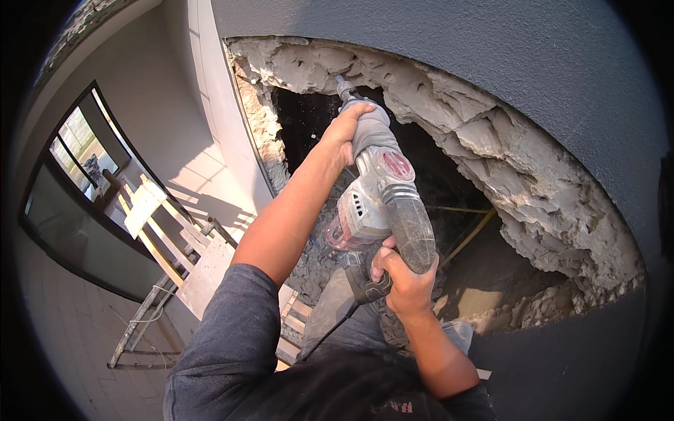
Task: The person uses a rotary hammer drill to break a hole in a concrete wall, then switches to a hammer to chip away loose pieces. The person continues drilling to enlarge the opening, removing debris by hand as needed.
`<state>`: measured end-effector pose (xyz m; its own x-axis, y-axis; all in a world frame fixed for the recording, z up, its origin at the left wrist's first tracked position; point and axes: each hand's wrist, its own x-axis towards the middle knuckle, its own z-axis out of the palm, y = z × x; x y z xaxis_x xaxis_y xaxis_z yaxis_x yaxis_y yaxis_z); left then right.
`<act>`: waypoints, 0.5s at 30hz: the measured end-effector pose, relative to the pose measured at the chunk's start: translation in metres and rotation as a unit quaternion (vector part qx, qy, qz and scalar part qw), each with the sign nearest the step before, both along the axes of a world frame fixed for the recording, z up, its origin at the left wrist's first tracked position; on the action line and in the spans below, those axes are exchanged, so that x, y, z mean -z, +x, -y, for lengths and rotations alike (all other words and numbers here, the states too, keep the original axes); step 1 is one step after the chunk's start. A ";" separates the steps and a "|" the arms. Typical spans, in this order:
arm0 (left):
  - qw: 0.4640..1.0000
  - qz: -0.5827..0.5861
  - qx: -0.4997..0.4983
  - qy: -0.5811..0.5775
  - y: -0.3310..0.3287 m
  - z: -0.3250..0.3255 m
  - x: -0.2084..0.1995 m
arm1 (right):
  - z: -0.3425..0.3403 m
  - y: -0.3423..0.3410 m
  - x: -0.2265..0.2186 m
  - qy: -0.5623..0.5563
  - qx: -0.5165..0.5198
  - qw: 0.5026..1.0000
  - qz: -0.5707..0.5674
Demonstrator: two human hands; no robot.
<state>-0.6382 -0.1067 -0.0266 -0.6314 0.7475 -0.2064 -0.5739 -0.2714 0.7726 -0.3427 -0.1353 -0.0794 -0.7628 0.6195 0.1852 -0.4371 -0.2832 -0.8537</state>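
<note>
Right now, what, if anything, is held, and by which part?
A demolition hammer: the left hand grips its front section behind the bit, the right hand its rear handle.

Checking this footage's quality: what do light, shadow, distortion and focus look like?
Head view: sunlight and barred shadows on the pale surface at left; head view: the wall hole, too dark to read near its top; head view: fisheye bows the dark-framed window, corners go black; head view: left hand, right hand and power tool look fairly sharp.
</note>
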 end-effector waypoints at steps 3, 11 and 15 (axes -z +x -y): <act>1.000 0.002 -0.024 0.003 0.007 0.001 -0.006 | 0.001 0.001 -0.005 -0.014 0.007 1.000 0.010; 0.999 0.005 -0.035 0.015 -0.007 -0.002 0.003 | 0.002 -0.006 -0.006 -0.022 0.004 1.000 0.006; 0.999 0.002 -0.029 0.020 -0.007 -0.005 -0.001 | -0.001 -0.009 -0.006 -0.018 0.007 1.000 0.008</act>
